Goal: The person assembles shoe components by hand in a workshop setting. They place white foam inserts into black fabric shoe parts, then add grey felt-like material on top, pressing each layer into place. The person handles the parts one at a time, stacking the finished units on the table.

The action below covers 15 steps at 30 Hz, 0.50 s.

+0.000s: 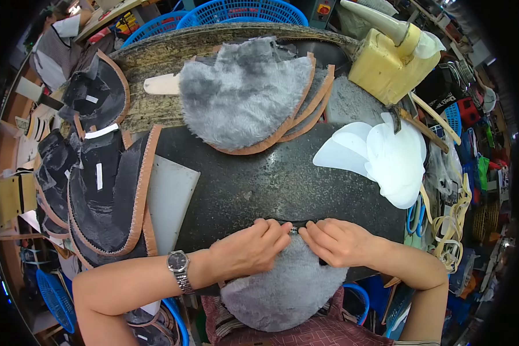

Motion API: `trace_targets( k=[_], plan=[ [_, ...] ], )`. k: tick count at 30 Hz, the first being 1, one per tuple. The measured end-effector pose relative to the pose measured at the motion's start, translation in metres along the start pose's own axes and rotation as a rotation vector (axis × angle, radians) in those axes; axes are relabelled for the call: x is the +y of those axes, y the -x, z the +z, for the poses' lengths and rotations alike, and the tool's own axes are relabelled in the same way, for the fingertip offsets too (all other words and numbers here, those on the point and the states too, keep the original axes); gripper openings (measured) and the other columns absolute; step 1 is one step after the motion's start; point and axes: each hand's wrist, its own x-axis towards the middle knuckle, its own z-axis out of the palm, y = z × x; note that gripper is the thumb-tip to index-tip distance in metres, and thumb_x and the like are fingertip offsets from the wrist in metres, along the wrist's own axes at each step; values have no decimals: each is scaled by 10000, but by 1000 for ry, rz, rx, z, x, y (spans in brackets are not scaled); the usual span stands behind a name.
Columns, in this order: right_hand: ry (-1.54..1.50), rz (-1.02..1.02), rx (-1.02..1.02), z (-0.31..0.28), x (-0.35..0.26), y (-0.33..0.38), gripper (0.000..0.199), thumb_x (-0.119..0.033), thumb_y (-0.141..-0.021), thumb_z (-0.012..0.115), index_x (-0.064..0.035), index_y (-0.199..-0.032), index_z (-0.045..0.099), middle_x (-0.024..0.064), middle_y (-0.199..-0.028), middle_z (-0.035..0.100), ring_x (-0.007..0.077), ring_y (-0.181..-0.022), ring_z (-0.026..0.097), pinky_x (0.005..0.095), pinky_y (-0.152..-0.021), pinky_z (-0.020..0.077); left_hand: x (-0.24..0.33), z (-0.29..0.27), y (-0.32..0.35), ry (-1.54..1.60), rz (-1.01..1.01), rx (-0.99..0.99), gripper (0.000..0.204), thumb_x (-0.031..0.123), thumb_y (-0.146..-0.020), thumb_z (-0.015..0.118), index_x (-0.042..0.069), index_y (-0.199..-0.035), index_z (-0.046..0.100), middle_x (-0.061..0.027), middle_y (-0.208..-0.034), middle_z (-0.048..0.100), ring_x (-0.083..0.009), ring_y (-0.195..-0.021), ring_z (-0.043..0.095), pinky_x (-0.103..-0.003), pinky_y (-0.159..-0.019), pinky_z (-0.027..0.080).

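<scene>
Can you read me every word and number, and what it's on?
Nothing I can quote for sure:
Small dark label with pale marks, at the gray furry rounded piece, between left hand and right hand: too small.
Silver metal wristwatch with round dark dial: too small.
Black item with pale lettering, far right: too blurred.

From where I stood no words could be read, the pale marks on the small dark label [294,229] at the edge of the grey furry piece [294,288] and the lettering on the black item [443,92] rightward being too small.
</scene>
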Motion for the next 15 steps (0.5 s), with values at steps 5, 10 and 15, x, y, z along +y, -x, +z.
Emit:
trace_targets(
  k=[5, 10, 15],
  plan=[
    [-246, 147, -103, -14, -3, 19, 550, -236, -651, 676, 32, -1119, 570, 153, -1208, 544, 224, -992, 546, 304, -751, 442, -28, -14, -3, 520, -188, -37, 333, 170, -769, 589, 15, -1061, 629, -84, -871, 514, -210, -793, 510, -298, -680, 432],
    [-333, 251, -293, -28, -4, 18, 706, -337, -613, 714, -33, -1218, 516, 116, -1318, 465, 240, -1118, 480, 357, -844, 394, -12, -7, -21, 757, -548, 13, 282, 154, -766, 644, 36, -980, 503, -130, -833, 486, -302, -785, 551, -394, -635, 472],
    [-196, 572, 159, -24, -43, 30, 528, -250, -744, 639, -94, -1234, 521, 207, -1282, 479, 198, -763, 559, 322, -694, 423, -3, 3, -18, 721, -745, 137, 243, 108, -748, 659, 52, -906, 482, -132, -926, 517, -312, -772, 554, -406, -634, 465]
  ],
)
